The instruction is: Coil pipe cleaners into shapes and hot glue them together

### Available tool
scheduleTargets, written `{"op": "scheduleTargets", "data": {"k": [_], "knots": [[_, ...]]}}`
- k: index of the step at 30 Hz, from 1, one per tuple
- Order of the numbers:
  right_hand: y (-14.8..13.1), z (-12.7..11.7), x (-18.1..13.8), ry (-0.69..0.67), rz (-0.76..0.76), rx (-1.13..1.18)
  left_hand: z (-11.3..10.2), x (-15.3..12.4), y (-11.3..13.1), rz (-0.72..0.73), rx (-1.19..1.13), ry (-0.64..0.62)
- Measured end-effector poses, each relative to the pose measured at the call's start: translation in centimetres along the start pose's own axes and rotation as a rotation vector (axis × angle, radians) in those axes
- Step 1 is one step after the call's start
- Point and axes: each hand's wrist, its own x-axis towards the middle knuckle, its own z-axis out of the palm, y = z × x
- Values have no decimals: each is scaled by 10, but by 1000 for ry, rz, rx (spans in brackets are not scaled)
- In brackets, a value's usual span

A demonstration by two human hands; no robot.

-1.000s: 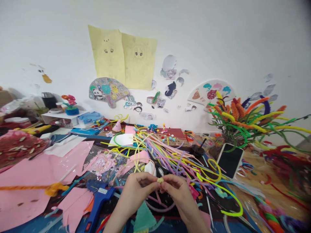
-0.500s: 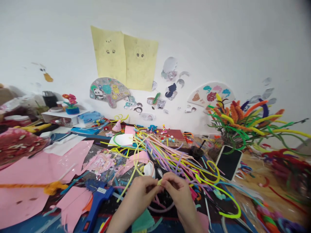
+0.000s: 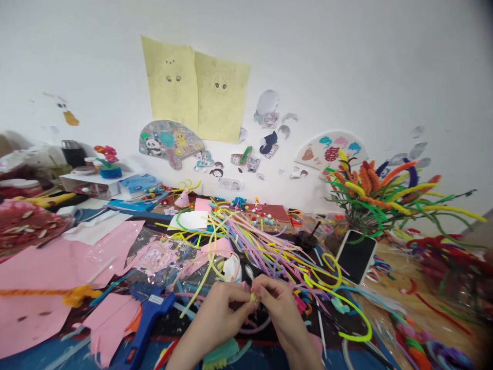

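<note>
At the bottom centre my left hand (image 3: 230, 307) and my right hand (image 3: 274, 298) meet fingertip to fingertip. Between them is a small pale-yellow fuzzy piece (image 3: 253, 297), apparently pipe cleaner; fingers of both hands pinch it and cover most of it. Just beyond the hands a bundle of pastel pipe cleaners (image 3: 265, 246) lies spread over the table. A white rounded object (image 3: 232, 268) sits right behind my left hand. Below my left forearm lies a teal fuzzy piece (image 3: 221, 354). To the left rests a blue glue gun (image 3: 148, 313).
Pink sheets (image 3: 77, 262) cover the left side, beside a clear plastic bag (image 3: 157, 254). On the right are a phone (image 3: 356, 257), a bunch of colourful pipe cleaners (image 3: 377, 190) standing upright and a bright yellow curved pipe cleaner (image 3: 358, 336). A white wall (image 3: 308, 61) closes off the back.
The view has shifted slightly, so most things appear a little further left. My fingers have moved slightly around the small yellow piece, still pinching it.
</note>
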Motion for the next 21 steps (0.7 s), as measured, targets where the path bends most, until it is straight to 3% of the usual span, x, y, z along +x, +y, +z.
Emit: {"op": "scheduleTargets", "data": {"k": [7,15,21], "knots": [[-1,0,0,27,88,47,-1,1,0,-12,10,15],[-5,-1,0,-1,61,12,-1,-1,1,67,-10,43],[0,-5,-1,-18,43,-26,0,0,-4,-10,-34,33]]}}
